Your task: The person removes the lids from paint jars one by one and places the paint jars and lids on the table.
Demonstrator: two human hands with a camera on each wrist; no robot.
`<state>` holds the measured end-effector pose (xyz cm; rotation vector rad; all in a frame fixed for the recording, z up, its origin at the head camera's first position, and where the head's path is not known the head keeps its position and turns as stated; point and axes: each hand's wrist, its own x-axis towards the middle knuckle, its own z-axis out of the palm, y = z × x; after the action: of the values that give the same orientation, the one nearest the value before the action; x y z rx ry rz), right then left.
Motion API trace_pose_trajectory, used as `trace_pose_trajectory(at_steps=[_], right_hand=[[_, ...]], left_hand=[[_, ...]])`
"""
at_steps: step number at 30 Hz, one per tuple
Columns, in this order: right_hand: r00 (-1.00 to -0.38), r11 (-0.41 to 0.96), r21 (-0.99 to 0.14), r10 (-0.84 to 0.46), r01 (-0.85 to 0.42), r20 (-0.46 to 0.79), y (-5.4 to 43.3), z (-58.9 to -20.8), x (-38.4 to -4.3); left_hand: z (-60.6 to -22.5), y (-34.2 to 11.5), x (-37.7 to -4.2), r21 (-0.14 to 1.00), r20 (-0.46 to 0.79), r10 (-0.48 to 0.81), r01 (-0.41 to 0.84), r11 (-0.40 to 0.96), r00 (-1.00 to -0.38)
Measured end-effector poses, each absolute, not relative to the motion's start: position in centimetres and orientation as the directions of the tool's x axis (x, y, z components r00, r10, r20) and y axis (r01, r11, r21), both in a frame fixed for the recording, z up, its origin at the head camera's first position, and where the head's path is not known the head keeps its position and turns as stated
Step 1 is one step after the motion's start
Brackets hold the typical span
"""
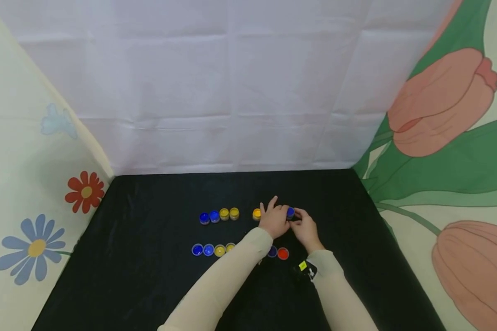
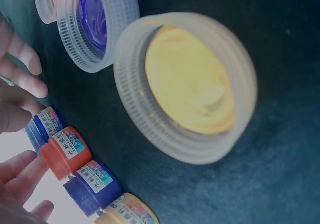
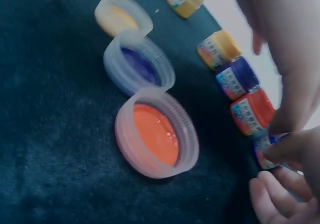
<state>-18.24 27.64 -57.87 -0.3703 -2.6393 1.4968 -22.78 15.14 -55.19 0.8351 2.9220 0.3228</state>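
Observation:
A small blue paint jar (image 1: 290, 212) stands at the right end of a row, between my two hands. Its labelled side (image 2: 50, 121) shows in the left wrist view. My left hand (image 1: 275, 221) reaches over from the left, thumb and index at the jar's top, other fingers spread. From the right, my right hand (image 1: 307, 230) pinches the jar low on its side. Beside it stand an orange-red jar (image 3: 251, 112), a purple jar (image 3: 237, 79) and a yellow jar (image 3: 218, 50) without lids. Fingers partly hide the blue jar's top.
Upturned lids lie nearer me: yellow (image 2: 192, 84), purple (image 3: 138, 66) and red (image 1: 283, 253). Further left, blue jars (image 1: 209, 218) and yellow jars (image 1: 229, 214) stand behind matching blue lids (image 1: 203, 250) and a yellow lid (image 1: 219, 250). Black cloth (image 1: 149, 276) covers the table.

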Motion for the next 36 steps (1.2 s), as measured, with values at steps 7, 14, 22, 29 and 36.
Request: trace_pose_trajectory(at_steps=[7, 14, 22, 29, 36], right_hand=[[-0.956, 0.557, -0.817, 0.291, 0.147, 0.027, 27.9, -58.5, -18.6], [-0.970, 0.597, -0.794, 0.239, 0.119, 0.035, 28.6, -58.6, -17.8], [-0.979, 0.631, -0.772, 0.192, 0.069, 0.070, 29.7, -58.8, -16.1], [-0.984, 0.601, -0.796, 0.174, 0.070, 0.045, 30.0, -58.9, -15.1], [-0.974, 0.447, -0.887, 0.227, 0.115, -0.012, 29.9, -59.0, -14.2]], left_hand=[[-55.1, 15.4, -22.8, 0.200, -0.037, 0.568, 0.550, 0.810, -0.822], [-55.0, 15.2, -22.5, 0.157, 0.039, 0.645, 0.642, 0.750, -0.763], [-55.8, 15.0, -21.1, 0.147, 0.168, 0.727, 0.746, 0.649, -0.665], [-56.9, 14.8, -20.1, 0.400, 0.063, 0.679, 0.642, 0.654, -0.731], [-57.5, 14.7, -20.2, 0.613, -0.025, 0.577, 0.444, 0.654, -0.816]])
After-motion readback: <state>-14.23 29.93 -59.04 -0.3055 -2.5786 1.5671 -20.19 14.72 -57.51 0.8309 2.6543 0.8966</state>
